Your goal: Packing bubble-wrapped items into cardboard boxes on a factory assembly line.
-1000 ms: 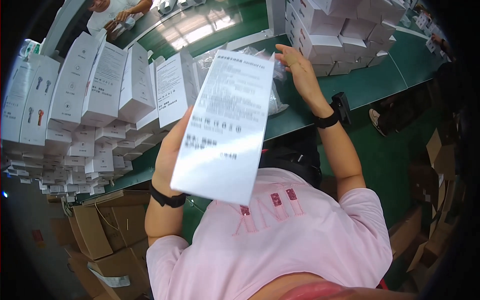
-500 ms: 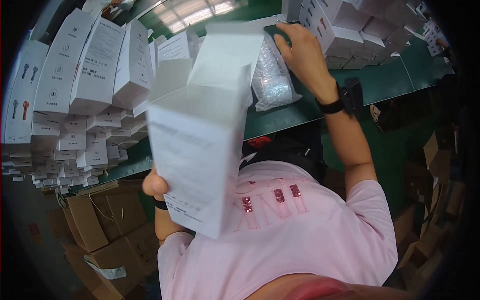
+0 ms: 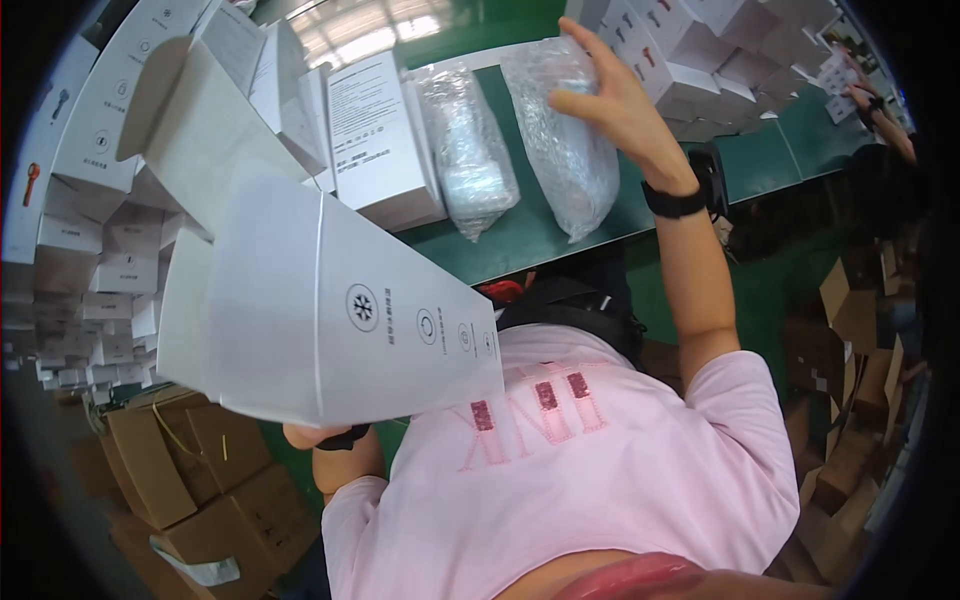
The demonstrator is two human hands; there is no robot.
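Note:
A white cardboard box (image 3: 300, 310) with printed icons lies tilted in front of me, its flaps open toward the left. My left hand (image 3: 312, 436) holds it from beneath; most of the fingers are hidden behind the cardboard. At the far side of the bench my right hand (image 3: 625, 115) is open, thumb and fingers spread, at the upper right edge of a bubble-wrapped package (image 3: 570, 165). Whether it touches the wrap I cannot tell. A second bubble-wrapped package (image 3: 468, 150) lies to its left, beside a closed white box (image 3: 378, 135).
Stacked white boxes (image 3: 105, 240) fill the left side, and more (image 3: 690, 70) stand at the back right on the green bench (image 3: 480, 250). Brown cartons (image 3: 190, 470) sit low on the left, others (image 3: 850, 330) on the right. Another person's hand (image 3: 868, 98) shows far right.
The open box has swung left and tipped, so its opening faces left instead of up. Both wrapped packages now show more fully. My right hand remains near the right-hand package, fingers spread.

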